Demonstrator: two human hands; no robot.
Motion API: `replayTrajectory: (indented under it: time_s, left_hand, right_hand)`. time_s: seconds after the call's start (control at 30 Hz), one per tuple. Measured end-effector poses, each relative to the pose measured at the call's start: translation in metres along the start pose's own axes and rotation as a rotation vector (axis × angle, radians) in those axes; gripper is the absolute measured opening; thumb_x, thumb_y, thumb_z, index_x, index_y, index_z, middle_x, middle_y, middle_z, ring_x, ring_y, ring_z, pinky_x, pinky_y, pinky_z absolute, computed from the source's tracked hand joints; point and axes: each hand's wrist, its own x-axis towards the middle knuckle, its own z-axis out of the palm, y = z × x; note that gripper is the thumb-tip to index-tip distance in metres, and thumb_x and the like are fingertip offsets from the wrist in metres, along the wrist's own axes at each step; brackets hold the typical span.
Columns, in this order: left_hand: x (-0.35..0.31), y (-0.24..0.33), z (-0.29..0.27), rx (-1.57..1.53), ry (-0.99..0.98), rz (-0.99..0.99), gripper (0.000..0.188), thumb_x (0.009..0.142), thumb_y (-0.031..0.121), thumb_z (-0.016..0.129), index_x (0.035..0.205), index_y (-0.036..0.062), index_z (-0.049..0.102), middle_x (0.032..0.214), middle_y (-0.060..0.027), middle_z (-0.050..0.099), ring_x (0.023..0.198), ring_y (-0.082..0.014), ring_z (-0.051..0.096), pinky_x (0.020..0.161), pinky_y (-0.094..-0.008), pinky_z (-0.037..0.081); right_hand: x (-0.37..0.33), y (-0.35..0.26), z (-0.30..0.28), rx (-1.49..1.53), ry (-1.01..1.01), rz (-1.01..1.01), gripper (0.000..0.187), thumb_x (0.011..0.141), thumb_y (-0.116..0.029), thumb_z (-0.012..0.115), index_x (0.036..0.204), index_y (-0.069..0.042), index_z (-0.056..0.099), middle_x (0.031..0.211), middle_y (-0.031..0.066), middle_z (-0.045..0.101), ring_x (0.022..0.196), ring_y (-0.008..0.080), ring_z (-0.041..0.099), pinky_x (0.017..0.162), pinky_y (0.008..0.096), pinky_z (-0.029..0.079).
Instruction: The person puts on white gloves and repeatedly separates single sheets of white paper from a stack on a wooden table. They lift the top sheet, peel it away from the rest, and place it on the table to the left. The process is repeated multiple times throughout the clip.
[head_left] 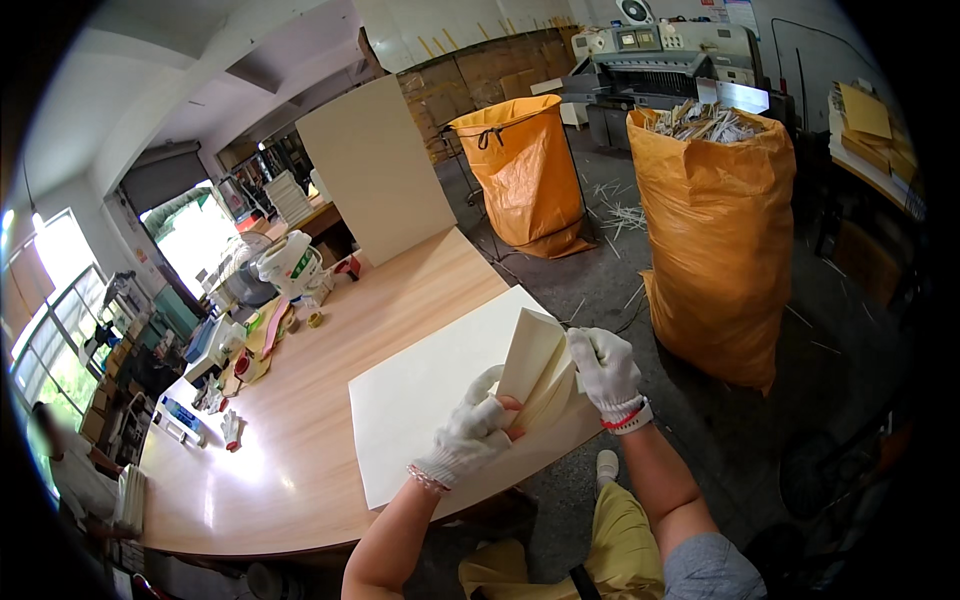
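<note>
A bundle of cream paper sheets (532,352) is bent up and fanned between my hands, near the table's right edge. My left hand (466,432), in a white knit glove with bare fingertips, is closed round the bundle's lower left side. At the bundle's right side, my right hand (606,372), also gloved in white, has its fingers curled tight at the edge of the sheets. Part of that grip is hidden. Under the bundle lies a large flat cream paper sheet or stack (425,400) on the wooden table (300,400).
An orange sack (715,240) full of paper strips stands to the right. Behind it are another orange sack (528,175) on a frame and a large grey machine (665,60). A tall board (375,165), a white bucket (291,264) and a bottle (181,412) are left of the hands.
</note>
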Motion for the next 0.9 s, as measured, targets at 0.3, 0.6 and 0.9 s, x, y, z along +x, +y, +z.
replayTrajectory:
  time_s: [0.3,0.6,0.9]
  left_hand:
    - [0.0,-0.002,-0.004,0.087,-0.086,-0.01,0.038,0.077,-0.01,0.063,0.112,0.0051,0.065,0.14,-0.0211,0.053,0.1,-0.0322,0.068,0.082,-0.0394,0.056]
    - [-0.001,-0.003,0.002,0.038,-0.008,-0.025,0.032,0.077,-0.005,0.076,0.107,0.0045,0.065,0.144,-0.023,0.05,0.101,-0.032,0.068,0.082,-0.0401,0.057]
    - [0.002,0.005,-0.001,0.02,-0.034,-0.058,0.04,0.078,-0.01,0.065,0.115,0.0057,0.066,0.144,-0.0213,0.05,0.102,-0.0282,0.066,0.085,-0.0385,0.055]
  right_hand:
    - [-0.001,-0.001,-0.002,-0.002,-0.011,0.007,0.046,0.101,-0.02,0.063,0.063,0.0,0.046,0.057,0.0091,0.041,0.051,0.0179,0.04,0.051,0.0379,0.034]
    - [-0.002,0.003,0.0,0.017,-0.001,0.027,0.046,0.101,-0.019,0.062,0.063,-0.001,0.045,0.056,0.0087,0.041,0.049,0.017,0.04,0.05,0.0379,0.034]
    - [-0.003,0.005,-0.006,0.016,-0.03,-0.017,0.045,0.099,-0.019,0.065,0.064,-0.001,0.046,0.056,0.0097,0.041,0.05,0.0178,0.04,0.05,0.0374,0.035]
